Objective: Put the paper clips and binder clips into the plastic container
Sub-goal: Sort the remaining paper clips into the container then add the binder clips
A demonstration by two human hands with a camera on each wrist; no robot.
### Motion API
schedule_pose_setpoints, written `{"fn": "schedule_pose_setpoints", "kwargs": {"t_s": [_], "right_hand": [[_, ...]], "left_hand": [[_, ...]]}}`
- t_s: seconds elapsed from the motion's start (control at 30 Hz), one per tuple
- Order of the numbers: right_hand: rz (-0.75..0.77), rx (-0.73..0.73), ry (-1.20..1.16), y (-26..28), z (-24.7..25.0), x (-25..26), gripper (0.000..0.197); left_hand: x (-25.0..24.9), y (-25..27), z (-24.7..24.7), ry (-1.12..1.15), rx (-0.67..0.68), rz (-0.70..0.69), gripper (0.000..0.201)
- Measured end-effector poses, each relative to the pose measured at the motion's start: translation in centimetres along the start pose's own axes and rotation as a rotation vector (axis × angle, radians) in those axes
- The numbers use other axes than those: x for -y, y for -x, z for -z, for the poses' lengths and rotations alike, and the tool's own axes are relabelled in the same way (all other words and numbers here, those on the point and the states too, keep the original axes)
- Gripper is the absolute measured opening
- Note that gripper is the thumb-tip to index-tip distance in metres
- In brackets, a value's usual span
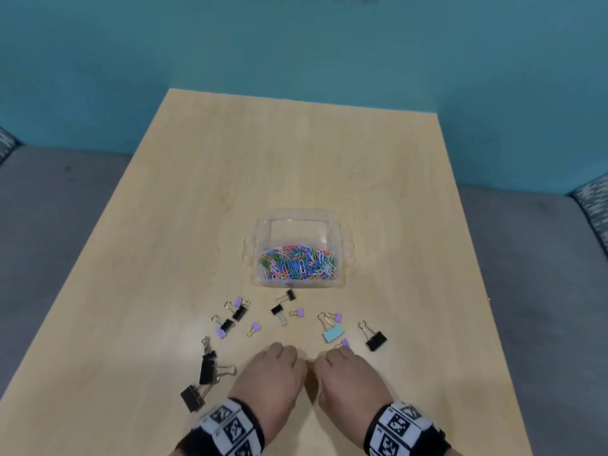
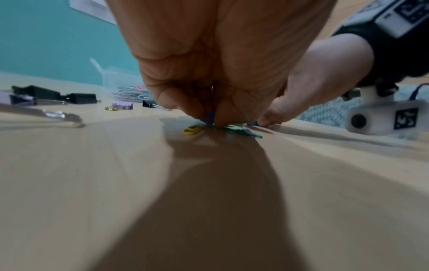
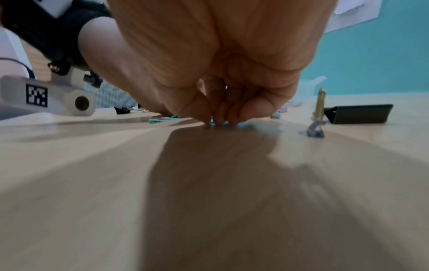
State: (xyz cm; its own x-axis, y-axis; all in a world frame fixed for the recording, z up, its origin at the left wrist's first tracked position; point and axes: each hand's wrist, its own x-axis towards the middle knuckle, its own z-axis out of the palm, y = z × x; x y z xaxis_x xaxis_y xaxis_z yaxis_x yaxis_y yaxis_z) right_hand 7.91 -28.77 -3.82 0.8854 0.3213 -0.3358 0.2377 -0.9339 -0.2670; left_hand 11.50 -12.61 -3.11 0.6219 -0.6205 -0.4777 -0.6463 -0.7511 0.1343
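Observation:
A clear plastic container (image 1: 296, 230) stands mid-table, holding a heap of coloured paper clips (image 1: 297, 261). Several binder clips lie scattered in front of it, among them a light blue one (image 1: 333, 334) and a black one (image 1: 376, 340). Both hands are side by side at the front, fingers curled down onto the table. My left hand (image 2: 210, 119) pinches a blue paper clip (image 2: 209, 115), with yellow (image 2: 192, 130) and green (image 2: 241, 129) paper clips lying loose beside it. My right hand (image 3: 218, 120) has its fingertips bunched on small bluish paper clips (image 3: 214, 125) on the table.
Black binder clips (image 1: 207, 370) lie left of my left hand. Right of my right hand are a small purple binder clip (image 3: 316, 126) and a black one (image 3: 358, 113). The wooden table (image 1: 296, 159) ends at a teal wall, with grey seating on both sides.

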Motion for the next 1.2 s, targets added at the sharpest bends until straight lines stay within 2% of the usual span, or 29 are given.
{"fn": "schedule_pose_setpoints", "kwargs": {"t_s": [0.07,0.17,0.23,0.27,0.33,0.43,0.5,0.6,0.7,0.77,0.9,0.93,1.07,1.2], "right_hand": [[-0.064,0.042,-0.051,-0.3,0.5,-0.2,0.021],[-0.112,-0.060,-0.215,-1.2,2.9,-1.0,0.025],[-0.186,-0.027,-0.324,-2.7,5.3,-1.9,0.017],[-0.218,-0.058,-0.382,-3.5,6.7,-2.4,0.013],[-0.281,-0.153,-0.479,-5.6,9.5,-3.2,0.013],[-0.307,-0.176,-0.466,-9.0,12.6,-3.8,0.010],[-0.317,-0.150,-0.436,-11.0,13.3,-4.1,0.007],[-0.294,-0.128,-0.432,-11.7,13.3,-4.1,0.005],[-0.252,-0.232,-0.430,-9.1,12.6,-3.8,0.005],[-0.222,-0.238,-0.475,-6.4,11.0,-3.0,0.007],[-0.135,0.005,-0.408,-0.9,4.9,-0.4,0.012],[-0.126,0.041,-0.377,0.0,3.4,0.2,0.015],[-0.135,-0.022,-0.332,0.9,-0.3,1.7,0.025],[-0.209,-0.060,-0.283,-0.1,-0.4,2.7,0.011]], "left_hand": [[0.2,-0.1,-0.4,-0.012,0.038,-0.030,0.038],[0.5,-0.9,-0.4,0.007,0.029,-0.016,0.037],[0.8,-1.0,0.7,0.178,0.033,0.001,0.032],[1.1,-1.1,1.3,0.330,0.007,0.097,0.026],[2.4,-1.6,3.1,0.569,-0.111,0.290,0.013],[5.4,-3.9,6.8,0.667,-0.368,0.430,0.008],[6.8,-5.5,9.7,0.763,-0.468,0.464,0.008],[8.2,-6.5,11.9,0.841,-0.503,0.453,0.011],[8.9,-4.8,10.9,0.817,-0.564,0.452,0.013],[8.4,-2.7,8.9,0.768,-0.534,0.443,0.013],[4.9,1.6,2.4,0.607,-0.194,0.404,0.005],[3.9,2.4,1.1,0.582,-0.148,0.408,0.005],[1.3,3.4,-1.9,0.548,-0.189,0.401,0.012],[0.7,2.9,-2.8,0.535,-0.254,0.384,0.008]]}}
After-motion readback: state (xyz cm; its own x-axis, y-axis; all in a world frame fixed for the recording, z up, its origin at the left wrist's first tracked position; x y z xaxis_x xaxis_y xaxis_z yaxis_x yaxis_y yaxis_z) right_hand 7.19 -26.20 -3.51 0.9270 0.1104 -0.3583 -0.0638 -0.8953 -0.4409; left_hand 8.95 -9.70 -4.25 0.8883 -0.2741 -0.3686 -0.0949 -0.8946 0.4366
